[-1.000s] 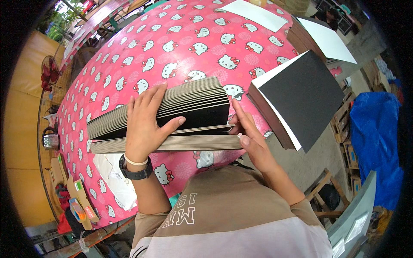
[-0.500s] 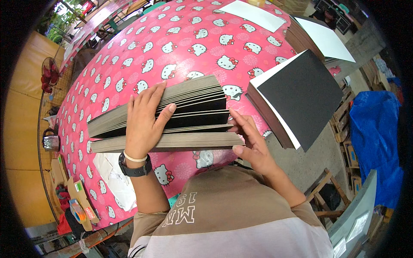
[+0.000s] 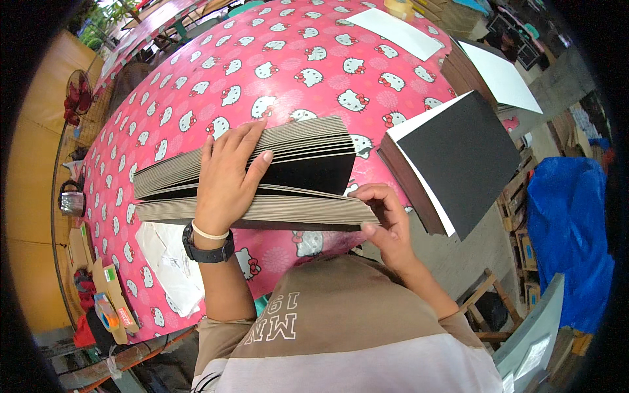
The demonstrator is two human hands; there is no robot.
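1. My left hand (image 3: 229, 175) lies flat and open across the edges of the stack of black sheets (image 3: 308, 211), thumb apart from the fingers.
2. The stack sits before me at the table's (image 3: 282, 245) near edge, fanned into a gap on its right.
3. My right hand (image 3: 388, 226) pinches the lower bundle's right corner, thumb nearest me.

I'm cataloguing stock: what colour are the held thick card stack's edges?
Greyish-beige card edges, clearest in the head view.

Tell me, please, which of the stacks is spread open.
The pale-edged stack, showing a black gap between left hand and right hand; the black-topped stack and white-topped stack lie untouched.
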